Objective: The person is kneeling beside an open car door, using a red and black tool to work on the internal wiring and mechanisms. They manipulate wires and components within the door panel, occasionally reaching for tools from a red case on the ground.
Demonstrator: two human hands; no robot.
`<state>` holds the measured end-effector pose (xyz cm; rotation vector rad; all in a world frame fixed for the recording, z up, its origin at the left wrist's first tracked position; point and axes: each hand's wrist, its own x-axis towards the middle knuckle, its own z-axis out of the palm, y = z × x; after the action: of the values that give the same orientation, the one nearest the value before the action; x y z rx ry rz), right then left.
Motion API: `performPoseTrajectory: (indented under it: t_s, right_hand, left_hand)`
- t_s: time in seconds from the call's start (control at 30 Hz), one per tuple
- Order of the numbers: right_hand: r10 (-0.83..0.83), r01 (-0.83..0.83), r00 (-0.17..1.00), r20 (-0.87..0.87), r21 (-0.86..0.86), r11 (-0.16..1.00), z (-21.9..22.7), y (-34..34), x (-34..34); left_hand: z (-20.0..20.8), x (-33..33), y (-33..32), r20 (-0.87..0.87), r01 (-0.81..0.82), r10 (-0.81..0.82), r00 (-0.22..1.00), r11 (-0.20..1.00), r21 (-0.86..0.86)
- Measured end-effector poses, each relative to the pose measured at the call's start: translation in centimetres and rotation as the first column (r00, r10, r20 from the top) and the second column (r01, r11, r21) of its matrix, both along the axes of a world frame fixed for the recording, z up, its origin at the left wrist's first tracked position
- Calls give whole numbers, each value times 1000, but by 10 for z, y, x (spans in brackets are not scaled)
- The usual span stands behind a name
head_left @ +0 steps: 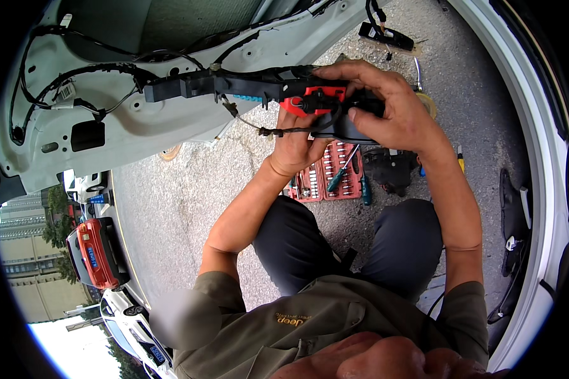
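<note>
In front of me, beside the open inner side of a white car door (123,142), is a long black plastic bracket assembly (196,85) with a red block (294,106) near its right end. My right hand (398,110) grips the black right end from the side, thumb below and fingers above. My left hand (297,145) supports the assembly from underneath, near the red block; its fingertips are partly hidden behind it. A thin black cable (291,131) loops under the part. Strips of wiring harness (85,72) run along the door panel.
On the rough ground below lie a red socket set case (341,189), green-handled screwdrivers (365,189) and a black mechanical part (392,169). A black switch panel (389,38) hangs from wires at the far right. Black trim (512,218) lies by the door sill. Parked cars (101,252) stand left.
</note>
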<state>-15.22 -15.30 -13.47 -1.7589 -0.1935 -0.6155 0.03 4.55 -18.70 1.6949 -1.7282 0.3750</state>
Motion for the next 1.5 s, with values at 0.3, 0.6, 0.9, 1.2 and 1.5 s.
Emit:
performPoseTrajectory:
  t_s: [0.3,0.6,0.9,1.2,1.5]
  right_hand:
    - [-86,89,994,69,-29,996,-5,2,3]
    - [12,-21,999,52,172,985,-15,-4,7]
    - [83,-70,996,-32,296,953,-24,-17,18]
    - [148,-116,987,-59,367,923,-31,-19,22]
    - [116,-71,982,-146,282,957,-20,-14,17]
  left_hand:
    - [16,-4,-10,27,-11,12,1000,1000,-9]
    - [18,-4,-12,-42,-1,2,999,999,33]
    - [28,-3,-12,18,3,-4,1000,998,69]
    - [27,-4,-11,-50,-18,22,999,998,64]
    - [28,-3,-8,-167,-32,58,984,987,155]
